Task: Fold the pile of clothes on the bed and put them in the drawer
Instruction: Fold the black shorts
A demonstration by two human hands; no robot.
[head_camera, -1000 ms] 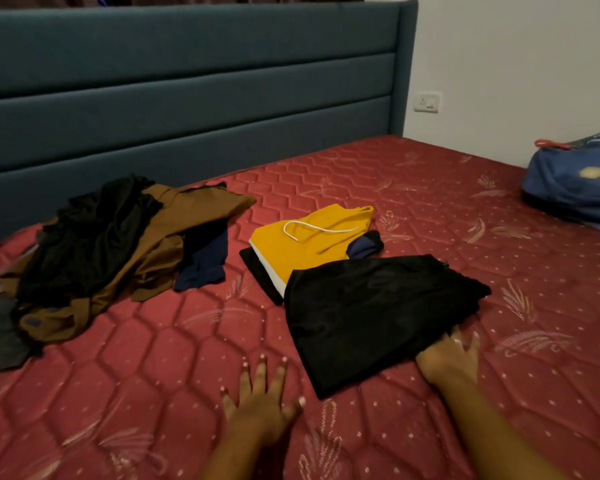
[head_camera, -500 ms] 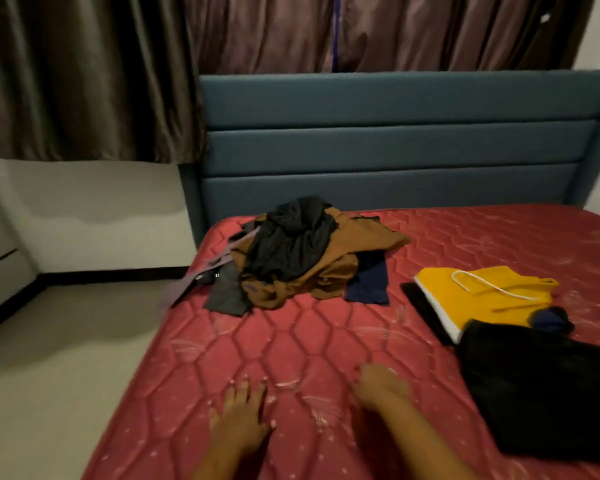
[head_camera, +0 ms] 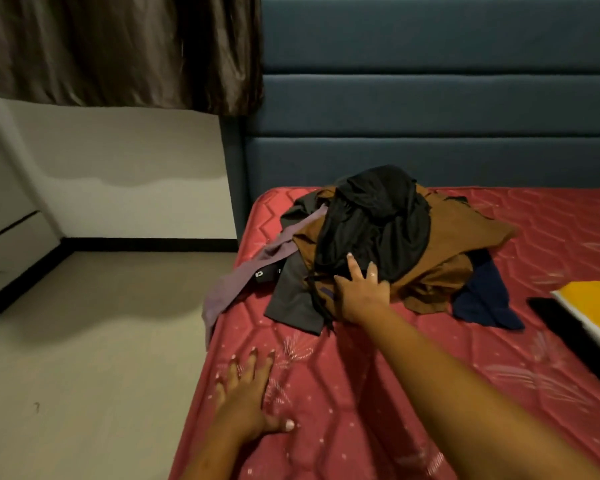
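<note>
Black garment (head_camera: 371, 220) crowns pile (head_camera: 465, 237); right hand (head_camera: 361, 292) touches it, fingers straight (left hand (head_camera: 246, 393) splayed flat).

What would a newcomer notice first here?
The messy pile of clothes near the head of the red mattress draws the eye first: a black garment is heaped on a brown garment, and the right hand touches the pile's near side. Next come the left hand, flat on the mattress near its edge, and the folded yellow garment at the far right.
</note>
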